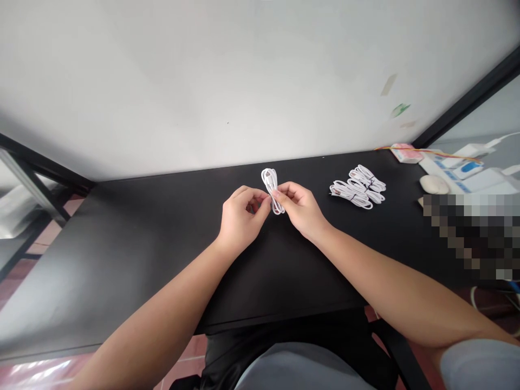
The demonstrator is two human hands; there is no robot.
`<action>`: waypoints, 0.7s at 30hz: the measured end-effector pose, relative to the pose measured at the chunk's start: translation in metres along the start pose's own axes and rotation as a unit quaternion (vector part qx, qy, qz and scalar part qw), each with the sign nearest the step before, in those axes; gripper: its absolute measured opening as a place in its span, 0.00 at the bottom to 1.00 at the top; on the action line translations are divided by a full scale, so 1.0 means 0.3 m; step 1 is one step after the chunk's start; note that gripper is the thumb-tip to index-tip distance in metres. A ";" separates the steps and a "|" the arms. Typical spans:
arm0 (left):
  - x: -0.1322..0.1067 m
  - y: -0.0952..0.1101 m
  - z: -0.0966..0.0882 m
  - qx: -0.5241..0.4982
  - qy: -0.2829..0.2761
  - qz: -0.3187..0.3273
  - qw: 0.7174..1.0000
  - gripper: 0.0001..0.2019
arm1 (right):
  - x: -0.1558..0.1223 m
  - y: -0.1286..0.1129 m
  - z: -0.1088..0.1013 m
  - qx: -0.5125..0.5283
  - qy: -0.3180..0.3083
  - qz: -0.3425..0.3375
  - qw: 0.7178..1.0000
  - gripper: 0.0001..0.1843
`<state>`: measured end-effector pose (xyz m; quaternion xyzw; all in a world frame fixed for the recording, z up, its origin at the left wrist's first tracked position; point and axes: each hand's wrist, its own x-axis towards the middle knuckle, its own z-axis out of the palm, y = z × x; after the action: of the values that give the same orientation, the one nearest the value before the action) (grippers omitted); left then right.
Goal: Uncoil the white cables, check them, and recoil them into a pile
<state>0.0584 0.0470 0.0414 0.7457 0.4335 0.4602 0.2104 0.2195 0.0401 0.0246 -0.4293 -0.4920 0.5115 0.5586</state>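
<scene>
A coiled white cable is held above the black table, its loops gathered into a narrow bundle. My right hand grips it around the middle from the right, thumb on top. From the left, my left hand is closed in a pinch against the bundle's middle. Whatever lies between those left fingertips is too small to make out. To the right of my hands, more coiled white cables lie together on the table, bound with dark ties.
The black table runs along a white wall. At the right stand a white mouse, a pink-and-white packet and a power strip with plugs and wires. A blurred-out patch covers the area beside them. A black metal frame rises at the left.
</scene>
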 end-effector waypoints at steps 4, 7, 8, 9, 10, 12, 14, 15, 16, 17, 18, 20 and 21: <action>-0.002 0.003 -0.001 0.004 0.002 -0.011 1.000 0.05 | -0.005 -0.005 0.002 -0.019 -0.009 -0.012 1.000 0.21; -0.002 0.001 -0.003 -0.007 -0.008 -0.027 1.000 0.06 | -0.005 -0.002 -0.002 -0.042 -0.010 -0.021 0.999 0.21; -0.001 -0.001 -0.003 -0.013 -0.014 -0.033 0.999 0.06 | -0.005 -0.001 -0.003 -0.049 -0.008 -0.023 0.998 0.21; 0.000 -0.003 -0.003 -0.019 -0.020 -0.039 0.999 0.06 | -0.004 0.001 -0.005 -0.055 -0.007 -0.025 0.998 0.22; 0.001 -0.004 -0.003 -0.025 -0.026 -0.044 0.998 0.07 | -0.003 0.003 -0.006 -0.059 -0.005 -0.025 0.998 0.22; 0.003 -0.006 -0.003 -0.033 -0.035 -0.060 0.997 0.08 | -0.001 0.005 -0.009 -0.063 -0.004 -0.026 0.998 0.22; 0.004 -0.007 -0.003 -0.043 -0.040 -0.083 0.995 0.09 | -0.001 0.006 -0.010 -0.066 -0.004 -0.030 0.997 0.21; 0.005 -0.007 -0.002 -0.051 -0.044 -0.099 0.993 0.09 | -0.002 0.005 -0.010 -0.069 -0.005 -0.033 0.997 0.21; 0.006 -0.007 -0.002 -0.064 -0.050 -0.115 0.990 0.10 | -0.003 0.004 -0.010 -0.074 -0.006 -0.036 0.997 0.21; 0.007 -0.008 -0.001 -0.081 -0.058 -0.131 0.986 0.11 | -0.004 0.002 -0.010 -0.081 -0.006 -0.040 0.996 0.20; 0.009 -0.009 -0.001 -0.102 -0.067 -0.148 0.981 0.12 | -0.006 0.000 -0.009 -0.087 -0.006 -0.043 0.995 0.20; 0.012 -0.014 -0.001 -0.151 -0.085 -0.179 0.968 0.13 | -0.008 -0.004 -0.008 -0.095 -0.007 -0.048 0.994 0.20; 0.014 -0.018 -0.001 -0.176 -0.091 -0.192 0.961 0.13 | -0.009 -0.006 -0.007 -0.097 -0.007 -0.050 0.994 0.20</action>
<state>0.0566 0.0533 0.0400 0.6383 0.4599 0.4101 0.4614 0.2220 0.0373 0.0256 -0.4532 -0.5637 0.4358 0.5357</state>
